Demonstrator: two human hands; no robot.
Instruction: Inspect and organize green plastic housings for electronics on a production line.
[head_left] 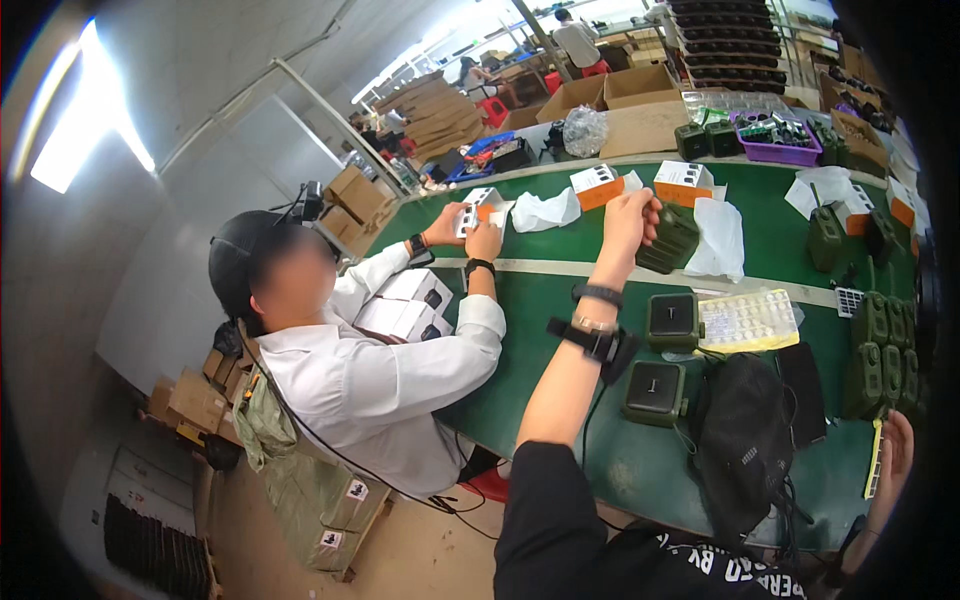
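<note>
My left hand reaches out over the green table and grips a dark green ribbed device, lifted next to a white plastic bag. My right hand is at the lower right edge, holding a thin yellow-edged strip. Two more dark green devices lie face up near my left forearm, beside a yellowish sheet of small pieces. A black bag sits in front of me.
A co-worker in a white shirt sits at my left, handling a small white and orange box. Orange-white boxes, a row of green devices, a purple tray and cardboard cartons surround the table.
</note>
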